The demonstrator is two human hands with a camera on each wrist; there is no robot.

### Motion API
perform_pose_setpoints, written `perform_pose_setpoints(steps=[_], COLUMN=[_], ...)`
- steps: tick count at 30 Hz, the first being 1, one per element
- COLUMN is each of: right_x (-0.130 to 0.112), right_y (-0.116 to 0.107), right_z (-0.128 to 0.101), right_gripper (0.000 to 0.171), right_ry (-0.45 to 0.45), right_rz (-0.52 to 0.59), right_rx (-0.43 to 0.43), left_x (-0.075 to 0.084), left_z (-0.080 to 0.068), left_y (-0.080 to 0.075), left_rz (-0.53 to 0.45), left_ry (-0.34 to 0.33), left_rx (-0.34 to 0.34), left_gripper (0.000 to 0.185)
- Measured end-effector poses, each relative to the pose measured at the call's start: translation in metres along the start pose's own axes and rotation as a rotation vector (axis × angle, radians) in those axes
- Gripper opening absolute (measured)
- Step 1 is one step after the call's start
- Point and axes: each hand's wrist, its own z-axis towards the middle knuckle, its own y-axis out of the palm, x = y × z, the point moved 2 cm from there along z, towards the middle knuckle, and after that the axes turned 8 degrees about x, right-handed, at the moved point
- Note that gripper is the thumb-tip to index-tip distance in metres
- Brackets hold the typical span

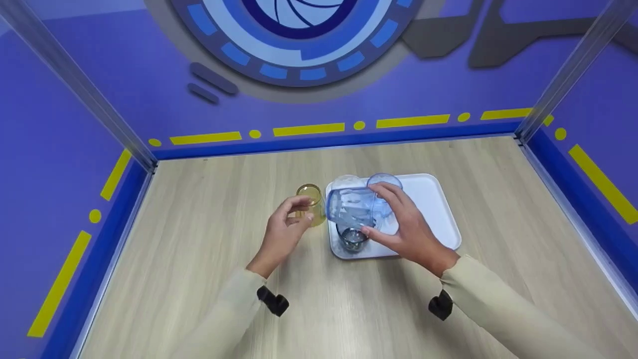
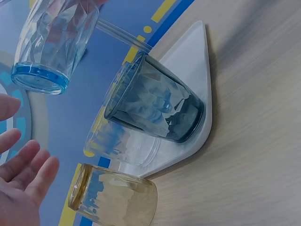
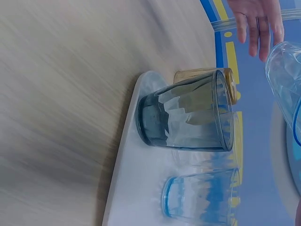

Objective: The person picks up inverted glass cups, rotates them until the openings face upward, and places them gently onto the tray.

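Note:
My right hand (image 1: 406,227) grips a blue faceted glass (image 1: 349,207) between thumb and fingers, near its mouth. The glass lies sideways in the air over the tray, its thick blue base (image 2: 40,77) pointing left. My left hand (image 1: 279,229) is empty, its fingers loosely bent and apart from that glass. Close by, a yellow glass (image 2: 117,195) stands upside down on the table beside the tray; the left fingers overlap it in the head view. On the white tray (image 1: 428,209) stand an upright grey glass (image 3: 186,113), a clear glass (image 2: 124,141) and a second blue glass (image 3: 200,195).
The tray sits on a light wooden table (image 1: 199,239), its right half bare. Blue-purple panels (image 1: 299,109) with yellow markings wall in the back and sides. Metal posts (image 1: 79,85) stand at the back corners.

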Motion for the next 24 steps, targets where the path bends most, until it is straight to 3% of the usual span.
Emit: perform_pose_setpoints(steps=[12, 24], right_x=[0.008, 0.017], right_y=[-0.011, -0.02], right_z=[-0.001, -0.006], right_gripper=[0.078, 0.079], right_ry=[-0.044, -0.027], right_rz=[-0.034, -0.07], right_rx=[0.041, 0.066], left_x=[-0.005, -0.011], left_z=[0.007, 0.015], left_y=[0.0, 0.001], left_rz=[0.206, 0.268], left_ry=[0.118, 0.126], left_rx=[0.055, 0.056], left_gripper=[0.047, 0.049])
